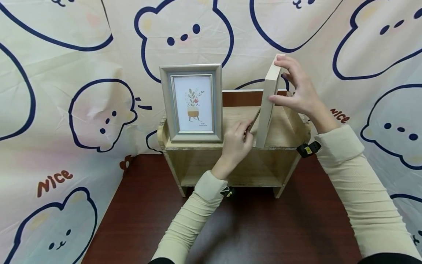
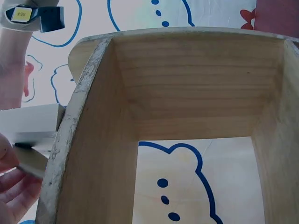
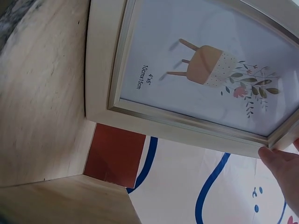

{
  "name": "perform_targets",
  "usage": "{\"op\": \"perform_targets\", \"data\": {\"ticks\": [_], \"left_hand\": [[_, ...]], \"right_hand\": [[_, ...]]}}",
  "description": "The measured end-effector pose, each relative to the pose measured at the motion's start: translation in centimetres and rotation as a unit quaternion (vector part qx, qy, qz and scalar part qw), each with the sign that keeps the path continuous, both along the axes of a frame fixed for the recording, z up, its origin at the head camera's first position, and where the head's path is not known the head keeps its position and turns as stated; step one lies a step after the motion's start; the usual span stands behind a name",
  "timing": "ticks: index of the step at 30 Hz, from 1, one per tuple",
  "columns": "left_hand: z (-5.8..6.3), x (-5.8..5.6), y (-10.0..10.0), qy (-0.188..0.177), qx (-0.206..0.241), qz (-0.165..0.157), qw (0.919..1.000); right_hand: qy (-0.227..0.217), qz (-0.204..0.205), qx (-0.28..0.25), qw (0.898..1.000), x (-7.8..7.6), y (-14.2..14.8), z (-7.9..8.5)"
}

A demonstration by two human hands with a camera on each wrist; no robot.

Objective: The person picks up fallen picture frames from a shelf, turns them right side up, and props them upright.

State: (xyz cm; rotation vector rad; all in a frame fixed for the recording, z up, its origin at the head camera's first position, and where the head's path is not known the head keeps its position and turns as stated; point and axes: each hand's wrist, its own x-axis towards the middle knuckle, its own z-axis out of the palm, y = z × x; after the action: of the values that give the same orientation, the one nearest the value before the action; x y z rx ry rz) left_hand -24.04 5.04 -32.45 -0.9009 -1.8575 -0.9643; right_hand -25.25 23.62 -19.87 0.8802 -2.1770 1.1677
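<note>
A cream picture frame [image 1: 267, 99] stands nearly edge-on on top of a small wooden shelf [image 1: 280, 139]. My right hand [image 1: 298, 88] grips its edge near the upper corner, thumb on the near side and fingers over the top. Behind the frame, my left hand [image 1: 235, 141] pinches the thin back stand [image 1: 254, 120], which juts out at an angle. The left wrist view shows the fingers [image 2: 18, 193] around that stand. In the right wrist view the frame's front [image 3: 187, 126] carries a print of a potted plant, with the right thumb [image 3: 275, 161] at its corner.
A second, silver-grey picture frame [image 1: 164, 106] stands upright on the shelf's left side, facing forward. The shelf has an open lower compartment [image 1: 263, 167] and stands on a dark red-brown table [image 1: 263, 227]. A cloth with bear drawings [image 1: 108, 58] hangs behind.
</note>
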Motion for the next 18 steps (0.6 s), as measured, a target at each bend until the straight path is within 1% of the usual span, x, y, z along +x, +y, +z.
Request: {"op": "perform_targets", "data": {"ticks": [2, 5, 10, 14, 18], "left_hand": [[0.1, 0.0, 0.1, 0.006, 0.0, 0.021, 0.9998], [0.2, -0.1, 0.1, 0.01, 0.004, 0.044, 0.999], [0.5, -0.1, 0.0, 0.0, 0.004, 0.087, 0.9962], [1.0, -0.1, 0.1, -0.016, -0.016, 0.121, 0.9924], [1.8, 0.0, 0.2, -0.016, -0.048, 0.172, 0.9838]], "right_hand": [[0.0, -0.002, 0.001, 1.0, 0.1, 0.2, 0.0], [-0.002, 0.0, -0.008, 1.0, 0.2, 0.4, -0.1], [-0.002, 0.01, -0.021, 1.0, 0.3, 0.4, -0.1], [0.003, 0.016, -0.022, 1.0, 0.2, 0.4, -0.2], [0.001, 0.014, -0.028, 1.0, 0.2, 0.3, -0.2]]}}
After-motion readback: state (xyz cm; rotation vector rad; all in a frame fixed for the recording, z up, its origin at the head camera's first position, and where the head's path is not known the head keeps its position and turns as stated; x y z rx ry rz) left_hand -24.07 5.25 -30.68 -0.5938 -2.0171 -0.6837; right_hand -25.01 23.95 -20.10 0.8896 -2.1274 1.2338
